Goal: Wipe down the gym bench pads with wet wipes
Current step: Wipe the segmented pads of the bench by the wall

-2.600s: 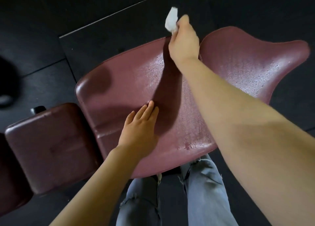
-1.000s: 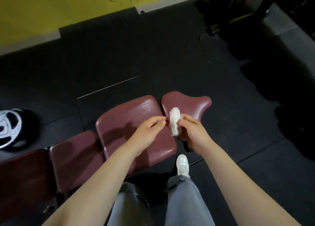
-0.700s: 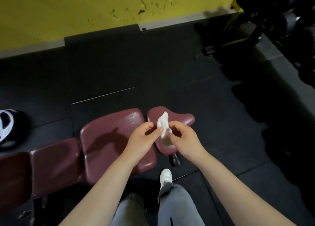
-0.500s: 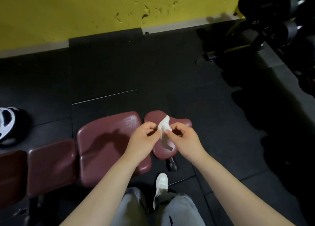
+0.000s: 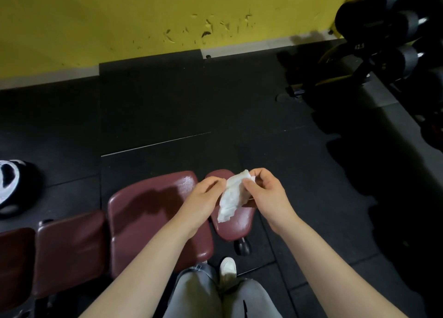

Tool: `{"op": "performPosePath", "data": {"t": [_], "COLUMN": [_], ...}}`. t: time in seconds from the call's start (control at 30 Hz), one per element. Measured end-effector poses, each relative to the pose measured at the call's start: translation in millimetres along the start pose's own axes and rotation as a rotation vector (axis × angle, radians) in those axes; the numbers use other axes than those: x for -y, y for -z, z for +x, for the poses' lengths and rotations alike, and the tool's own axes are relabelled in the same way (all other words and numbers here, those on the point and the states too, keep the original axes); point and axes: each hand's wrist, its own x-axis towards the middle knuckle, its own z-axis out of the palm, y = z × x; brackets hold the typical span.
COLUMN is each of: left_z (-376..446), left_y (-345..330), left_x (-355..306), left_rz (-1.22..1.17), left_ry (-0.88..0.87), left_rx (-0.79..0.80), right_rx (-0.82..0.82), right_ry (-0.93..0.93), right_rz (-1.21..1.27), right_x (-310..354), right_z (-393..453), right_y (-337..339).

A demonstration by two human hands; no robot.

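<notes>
At mid-frame, both hands now pinch the wet wipe [image 5: 231, 196] off the pads: left hand [image 5: 203, 199], right hand [image 5: 265, 193], spreading it where earlier it was bunched, likely for a fresh face. Below, maroon bench pads [image 5: 148, 212] glisten. Beyond: black floor [image 5: 167, 106], yellow wall [image 5: 96, 18], dumbbell rack [image 5: 383, 42] upper right.

A yellow wall [image 5: 148, 15] runs across the far side, well beyond the hands, its paint scuffed and chipped, with a pale baseboard [image 5: 251, 46] along its foot. Dark rubber floor mats [image 5: 167, 106] cover the ground under and around the hands, a thin pale seam [image 5: 155, 144] crossing them just beyond the hands. Far to the upper right of the hands stands a rack of black dumbbells [image 5: 393, 30], and far to their left a weight plate [image 5: 9, 183] lies on the floor in shadow.
</notes>
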Motion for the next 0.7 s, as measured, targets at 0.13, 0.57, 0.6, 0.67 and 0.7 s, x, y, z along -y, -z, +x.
{"op": "performPosePath", "data": {"t": [0.13, 0.57, 0.6, 0.67, 0.7], "left_z": [9.7, 39.5, 41.9, 48.6, 51.4], "left_y": [8.7, 7.2, 2.5, -8.5, -15.3], "left_x": [-6.5, 10.9, 15.4, 23.2, 27.8], "left_rz": [0.07, 0.047, 0.04, 0.045, 0.044], "left_ry": [-0.027, -0.067, -0.058, -0.047, -0.036], "left_rx": [0.069, 0.002, -0.023, -0.084, -0.119], "right_rx": [-0.025, 0.236, 0.301, 0.409, 0.455], "right_ry": [0.013, 0.3, 0.259, 0.182, 0.146], "right_rz": [-0.026, -0.266, -0.261, -0.277, -0.286], "right_x": [13.7, -18.0, -23.1, -31.6, -36.7], "right_z": [9.0, 44.1, 48.2, 57.9, 63.5], "right_y": [-3.8, 10.4, 13.7, 19.4, 22.1]}}
